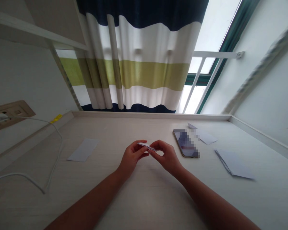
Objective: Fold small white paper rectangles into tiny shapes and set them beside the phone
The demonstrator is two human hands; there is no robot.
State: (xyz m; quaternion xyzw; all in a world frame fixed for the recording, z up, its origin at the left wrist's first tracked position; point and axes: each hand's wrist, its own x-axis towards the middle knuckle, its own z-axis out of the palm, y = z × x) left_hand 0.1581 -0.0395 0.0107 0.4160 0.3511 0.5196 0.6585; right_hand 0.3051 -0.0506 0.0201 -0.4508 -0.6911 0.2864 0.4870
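Well, the left hand [132, 156] and the right hand [166, 156] meet at the centre of the view, both narrowly closed on a slim folded white paper [146, 146]. The left fingers curl under one end, and the right fingers pinch the other, so the paper spans the small gap between the hands. It sits above a pale desk [144, 195]. At about 2 o'clock from the hands lies a smartphone [186, 143], its screen blurred out. Just past it, a white paper piece [207, 138] lies near the phone's upper edge. At about 3 o'clock, further right, rests a larger folded sheet [232, 163]. A flat white sheet [83, 150] lies at about 9 o'clock. Beyond it, a white cable [59, 137] runs from a wall socket [12, 115] and loops across the desk's left side. At 12 o'clock, a striped curtain [144, 73] hangs behind the desk.
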